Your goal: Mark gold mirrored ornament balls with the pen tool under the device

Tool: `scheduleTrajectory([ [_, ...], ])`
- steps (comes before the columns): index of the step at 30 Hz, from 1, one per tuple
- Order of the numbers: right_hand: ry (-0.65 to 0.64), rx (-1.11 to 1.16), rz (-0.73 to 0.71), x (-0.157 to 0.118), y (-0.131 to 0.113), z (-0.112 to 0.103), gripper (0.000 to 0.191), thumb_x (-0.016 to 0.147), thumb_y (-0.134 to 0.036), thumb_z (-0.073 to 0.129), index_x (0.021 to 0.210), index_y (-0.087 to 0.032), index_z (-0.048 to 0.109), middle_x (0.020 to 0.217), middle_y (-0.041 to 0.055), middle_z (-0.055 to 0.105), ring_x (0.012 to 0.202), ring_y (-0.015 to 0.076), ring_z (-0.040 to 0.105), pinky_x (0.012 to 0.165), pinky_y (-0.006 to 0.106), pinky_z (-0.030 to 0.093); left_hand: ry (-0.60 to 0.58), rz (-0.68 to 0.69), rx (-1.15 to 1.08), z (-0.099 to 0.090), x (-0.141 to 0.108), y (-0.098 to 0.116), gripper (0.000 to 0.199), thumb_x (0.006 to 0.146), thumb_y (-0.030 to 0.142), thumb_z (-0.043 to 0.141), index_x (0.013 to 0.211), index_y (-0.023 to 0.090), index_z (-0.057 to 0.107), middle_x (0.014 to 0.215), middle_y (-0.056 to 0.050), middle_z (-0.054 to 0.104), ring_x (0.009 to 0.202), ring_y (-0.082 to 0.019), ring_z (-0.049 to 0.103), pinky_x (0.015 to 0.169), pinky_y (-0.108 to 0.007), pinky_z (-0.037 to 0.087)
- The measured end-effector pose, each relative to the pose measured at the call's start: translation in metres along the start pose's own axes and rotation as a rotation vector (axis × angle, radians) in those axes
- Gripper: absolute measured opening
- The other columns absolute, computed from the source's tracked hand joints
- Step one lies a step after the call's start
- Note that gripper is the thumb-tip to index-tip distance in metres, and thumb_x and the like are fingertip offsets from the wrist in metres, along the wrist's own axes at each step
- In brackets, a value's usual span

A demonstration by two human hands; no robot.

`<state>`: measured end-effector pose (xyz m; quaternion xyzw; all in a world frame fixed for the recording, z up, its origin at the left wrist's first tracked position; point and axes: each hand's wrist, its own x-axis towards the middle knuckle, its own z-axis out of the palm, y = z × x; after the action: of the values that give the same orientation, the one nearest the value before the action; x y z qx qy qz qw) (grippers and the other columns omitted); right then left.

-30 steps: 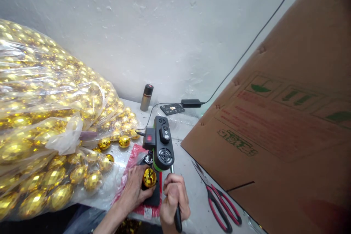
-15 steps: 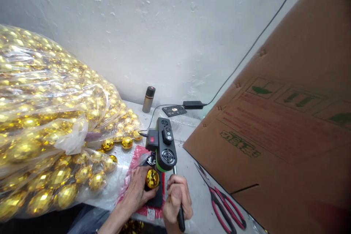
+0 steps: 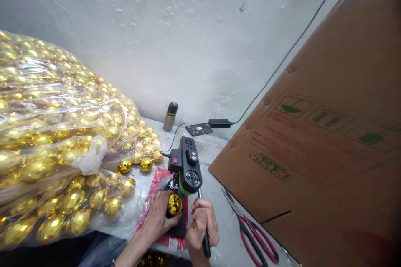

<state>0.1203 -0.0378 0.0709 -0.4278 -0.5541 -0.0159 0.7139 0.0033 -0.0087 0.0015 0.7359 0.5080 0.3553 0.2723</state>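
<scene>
A shiny gold faceted ball (image 3: 174,205) sits on the black base of a small bench drill press, its top just below the machine's head. My left hand (image 3: 159,212) is closed around the ball from the left, fingers behind it and thumb in front. The black drill press (image 3: 191,167) has round vents, a green lower edge and a side box with a red switch. My right hand (image 3: 203,224) is wrapped round the machine's lever handle (image 3: 206,247), a metal rod with a black grip. The tool tip is hidden under the head.
At left bulges a clear plastic bag (image 3: 62,104) of gold balls, with loose gold balls (image 3: 146,164) beside it. A bottle (image 3: 171,117), a phone (image 3: 199,129) and a power adapter (image 3: 219,123) lie near the wall. Scissors (image 3: 250,233) and a cardboard box (image 3: 313,154) are at right.
The view has shifted slightly. Both hands keep their grips, and the ball, lever and machine stay in nearly the same position.
</scene>
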Motion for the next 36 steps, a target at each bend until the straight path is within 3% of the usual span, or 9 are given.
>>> scheduleTrajectory([
  [12,-0.095,-0.067,-0.164,-0.005,0.011,-0.004,0.033,0.105,-0.022,0.04,0.074,-0.022,0.052,0.074,-0.0009,0.059,0.064,0.0139,0.058,0.06,0.027,0.047,0.006,0.01,-0.014,0.001,0.0,0.0,0.045,0.075,0.026,0.074,0.12,0.02,0.065,0.113,-0.012,0.072,0.106,-0.034,0.065,0.093,-0.05,0.05],
  [16,-0.157,-0.069,-0.197,0.005,0.001,-0.006,0.035,0.105,-0.026,0.041,0.071,-0.022,0.052,0.073,-0.0021,0.058,0.061,0.0122,0.057,0.058,0.025,0.047,0.003,-0.004,-0.015,-0.002,0.004,0.003,0.044,0.076,0.028,0.074,0.119,0.02,0.066,0.112,-0.013,0.072,0.107,-0.035,0.065,0.095,-0.052,0.05],
  [20,-0.15,-0.084,0.024,0.041,-0.035,-0.009,0.032,0.106,-0.018,0.04,0.075,-0.022,0.05,0.071,-0.0026,0.054,0.058,0.0112,0.052,0.054,0.023,0.04,0.004,0.001,-0.025,-0.004,0.002,0.001,0.051,0.075,0.026,0.075,0.124,0.02,0.064,0.118,-0.014,0.072,0.11,-0.037,0.066,0.097,-0.055,0.052],
  [24,-0.224,-0.059,0.172,0.071,-0.063,-0.008,0.035,0.106,-0.028,0.044,0.072,-0.022,0.052,0.062,-0.005,0.047,0.051,0.0101,0.043,0.047,0.023,0.034,-0.016,0.12,-0.015,0.002,-0.03,-0.021,0.062,0.078,0.023,0.071,0.139,0.022,0.057,0.13,-0.016,0.069,0.12,-0.037,0.064,0.103,-0.054,0.052],
  [27,-0.207,-0.034,0.156,0.066,-0.06,-0.008,0.036,0.106,-0.028,0.043,0.073,-0.021,0.054,0.064,-0.0039,0.049,0.052,0.0103,0.045,0.048,0.022,0.036,0.018,0.237,0.096,0.006,-0.059,-0.039,0.085,0.072,0.039,0.082,0.149,0.024,0.048,0.141,-0.02,0.063,0.127,-0.043,0.061,0.104,-0.058,0.053],
  [29,-0.191,-0.027,0.147,0.054,-0.053,-0.008,0.035,0.106,-0.026,0.042,0.073,-0.021,0.054,0.068,-0.0026,0.051,0.053,0.0103,0.046,0.05,0.022,0.038,0.091,0.271,0.177,0.0,-0.061,-0.042,0.104,0.07,0.054,0.084,0.156,0.022,0.037,0.15,-0.022,0.056,0.132,-0.045,0.056,0.103,-0.059,0.053],
  [31,-0.193,-0.025,0.133,0.044,-0.046,-0.008,0.034,0.106,-0.024,0.042,0.074,-0.021,0.055,0.071,-0.0016,0.053,0.054,0.0099,0.046,0.05,0.022,0.038,0.161,0.253,0.257,-0.014,-0.042,-0.037,0.09,0.086,0.052,0.071,0.16,0.022,0.029,0.155,-0.02,0.052,0.138,-0.04,0.053,0.108,-0.055,0.05],
  [33,-0.193,-0.021,0.108,0.039,-0.043,-0.008,0.032,0.105,-0.022,0.042,0.076,-0.021,0.055,0.073,-0.0014,0.054,0.053,0.0096,0.045,0.049,0.022,0.037,0.243,0.159,0.364,-0.032,-0.007,-0.029,0.057,0.099,0.032,0.053,0.154,0.02,0.041,0.149,-0.018,0.057,0.136,-0.033,0.055,0.112,-0.051,0.047],
  [36,-0.191,-0.011,0.082,0.039,-0.042,-0.008,0.029,0.105,-0.019,0.042,0.079,-0.021,0.056,0.073,-0.002,0.053,0.053,0.0094,0.045,0.05,0.021,0.038,0.213,-0.096,0.505,-0.056,0.053,-0.024,0.044,0.095,0.013,0.05,0.139,0.013,0.056,0.136,-0.021,0.063,0.128,-0.035,0.059,0.109,-0.053,0.048],
])
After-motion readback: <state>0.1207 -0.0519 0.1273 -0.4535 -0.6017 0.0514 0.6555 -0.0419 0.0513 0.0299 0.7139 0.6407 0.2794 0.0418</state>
